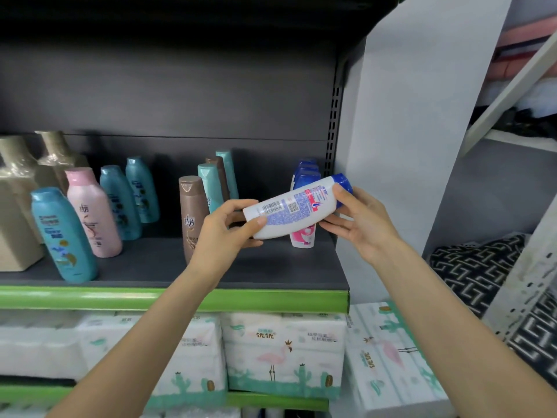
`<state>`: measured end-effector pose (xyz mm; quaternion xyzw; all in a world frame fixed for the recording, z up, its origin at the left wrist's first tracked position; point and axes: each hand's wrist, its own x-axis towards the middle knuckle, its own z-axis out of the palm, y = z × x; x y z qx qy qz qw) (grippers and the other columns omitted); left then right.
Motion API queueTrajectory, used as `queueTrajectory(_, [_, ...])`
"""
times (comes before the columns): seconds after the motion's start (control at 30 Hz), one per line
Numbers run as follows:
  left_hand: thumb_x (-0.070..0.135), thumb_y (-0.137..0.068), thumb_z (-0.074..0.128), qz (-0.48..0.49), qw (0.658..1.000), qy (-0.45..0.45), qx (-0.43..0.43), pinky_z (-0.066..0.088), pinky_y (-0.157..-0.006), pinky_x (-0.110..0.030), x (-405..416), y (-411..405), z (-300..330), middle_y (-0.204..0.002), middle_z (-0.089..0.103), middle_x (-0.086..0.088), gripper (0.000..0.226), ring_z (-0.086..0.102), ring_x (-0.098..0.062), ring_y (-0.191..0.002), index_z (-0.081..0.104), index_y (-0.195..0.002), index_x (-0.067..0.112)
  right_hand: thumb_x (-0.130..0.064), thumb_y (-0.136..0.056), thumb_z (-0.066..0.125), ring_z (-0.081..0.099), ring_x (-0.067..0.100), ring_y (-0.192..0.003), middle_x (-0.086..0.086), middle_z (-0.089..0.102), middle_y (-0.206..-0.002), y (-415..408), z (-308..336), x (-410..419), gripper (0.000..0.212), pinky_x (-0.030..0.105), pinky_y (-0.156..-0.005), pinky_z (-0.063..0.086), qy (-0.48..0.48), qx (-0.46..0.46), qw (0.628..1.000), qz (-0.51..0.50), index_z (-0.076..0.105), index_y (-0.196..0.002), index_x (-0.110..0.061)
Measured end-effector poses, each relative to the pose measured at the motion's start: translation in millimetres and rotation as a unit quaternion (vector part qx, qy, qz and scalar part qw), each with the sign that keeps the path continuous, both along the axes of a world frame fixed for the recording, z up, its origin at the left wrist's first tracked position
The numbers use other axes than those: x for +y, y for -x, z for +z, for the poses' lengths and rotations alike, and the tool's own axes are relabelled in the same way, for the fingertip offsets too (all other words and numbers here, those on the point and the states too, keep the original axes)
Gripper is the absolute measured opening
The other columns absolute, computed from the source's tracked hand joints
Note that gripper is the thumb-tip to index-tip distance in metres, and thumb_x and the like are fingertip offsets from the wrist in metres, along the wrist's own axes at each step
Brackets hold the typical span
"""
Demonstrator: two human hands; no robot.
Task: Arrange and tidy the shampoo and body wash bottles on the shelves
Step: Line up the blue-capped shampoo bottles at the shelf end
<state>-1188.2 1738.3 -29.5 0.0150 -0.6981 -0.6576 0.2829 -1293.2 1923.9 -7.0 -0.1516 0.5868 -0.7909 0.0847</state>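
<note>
The white shampoo bottle (294, 208) with the blue cap is lying sideways in mid-air in front of the shelf (168, 267), back label facing out: the left hand (229, 233) has its fingers and thumb curled round the base end, and the right hand (358, 221) is pinching the cap end. Moving rightward, I'd guess the main risk is clipping the brown bottle (191, 218) just behind the left hand, or knocking the pink-label bottle (303, 236) and the row of blue-capped ones (306, 175) while swinging it upright. It could also go back label-first.
</note>
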Motion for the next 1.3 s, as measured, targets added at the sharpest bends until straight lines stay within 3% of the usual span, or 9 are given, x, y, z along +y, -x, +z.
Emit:
queueTrajectory(0.2, [0.007,-0.079,0.072,-0.009,0.993,0.118,-0.015,0.058,-0.071,-0.031,-2,0,-6,-0.106,0.065,0.0,0.035,0.068,-0.018,-0.085,0.061,-0.108,0.022,-0.021,-0.093,0.058,0.07,0.025,-0.09,0.01,0.069,-0.101,-1,2,1,0.029,0.036,-0.078,0.058,0.019,-0.002,1.0,0.015,0.058,-0.12,-0.01])
queueTrajectory(0.4, [0.01,-0.073,0.077,0.055,0.958,0.279,0.042,0.052,-0.077,-0.02,7,1,-8,-0.106,0.057,0.006,0.046,0.061,-0.007,-0.09,0.058,-0.104,0.038,-0.021,-0.09,0.063,0.068,0.025,-0.086,0.008,0.064,-0.087,-7,8,-6,0.015,0.043,-0.082,0.057,0.01,-0.027,1.0,0.005,0.057,-0.096,-0.008])
queueTrajectory(0.57, [0.024,-0.086,0.065,-0.034,0.974,0.216,-0.054,0.054,-0.086,-0.032,5,7,-4,-0.103,0.068,0.006,0.022,0.063,-0.009,-0.093,0.063,-0.108,0.029,-0.013,-0.087,0.066,0.068,0.024,-0.084,0.006,0.065,-0.089,-7,8,-4,0.03,0.037,-0.073,0.06,0.04,0.014,0.999,0.0,0.056,-0.115,-0.01])
queueTrajectory(0.73, [0.019,-0.092,0.056,-0.171,0.973,0.056,-0.141,0.057,-0.078,-0.028,8,7,-3,-0.106,0.062,-0.006,0.029,0.066,-0.02,-0.085,0.057,-0.121,0.02,-0.007,-0.089,0.063,0.068,0.021,-0.087,0.009,0.064,-0.099,-8,5,-5,0.025,0.033,-0.072,0.059,0.064,0.024,0.998,0.01,0.056,-0.113,-0.009])
queueTrajectory(0.87, [0.017,-0.085,0.067,-0.094,0.984,0.134,-0.069,0.054,-0.077,-0.02,6,13,-8,-0.1,0.063,0.005,0.029,0.062,-0.006,-0.084,0.059,-0.108,0.033,-0.009,-0.09,0.06,0.07,0.017,-0.085,0.013,0.067,-0.099,-3,2,-3,0.022,0.026,-0.07,0.059,0.044,0.013,0.999,0.026,0.056,-0.109,0.001])
queueTrajectory(0.93, [0.018,-0.077,0.075,-0.043,0.977,0.204,-0.05,0.048,-0.077,-0.011,4,16,-10,-0.101,0.063,0.01,0.041,0.059,0.0,-0.088,0.058,-0.112,0.031,-0.008,-0.089,0.062,0.07,0.017,-0.084,0.013,0.068,-0.1,0,3,-2,0.025,0.024,-0.067,0.058,0.029,0.008,0.999,0.021,0.057,-0.111,0.001])
queueTrajectory(1.0, [0.02,-0.074,0.077,-0.034,0.969,0.235,-0.063,0.047,-0.076,-0.012,5,19,-11,-0.104,0.059,0.01,0.052,0.058,-0.002,-0.091,0.054,-0.12,0.028,-0.006,-0.087,0.064,0.069,0.017,-0.088,0.012,0.067,-0.104,3,4,-1,0.031,0.023,-0.067,0.058,0.025,0.011,1.0,0.015,0.057,-0.116,-0.003])
queueTrajectory(1.17, [0.025,-0.071,0.08,-0.066,0.963,0.244,-0.099,0.05,-0.073,-0.018,14,31,-8,-0.099,0.057,0.013,0.065,0.058,-0.003,-0.089,0.045,-0.126,0.029,0.0,-0.085,0.063,0.07,0.015,-0.086,0.007,0.069,-0.099,6,10,-6,0.028,0.024,-0.07,0.058,0.023,0.078,0.996,0.021,0.061,-0.111,-0.009])
queueTrajectory(1.3, [0.024,-0.069,0.081,-0.042,0.976,0.208,-0.057,0.052,-0.069,-0.016,23,44,-3,-0.096,0.063,0.006,0.054,0.063,-0.007,-0.082,0.052,-0.115,0.022,0.0,-0.083,0.066,0.069,0.018,-0.091,0.005,0.07,-0.101,9,15,-13,0.032,0.032,-0.076,0.058,-0.022,0.15,0.988,0.005,0.063,-0.112,-0.013])
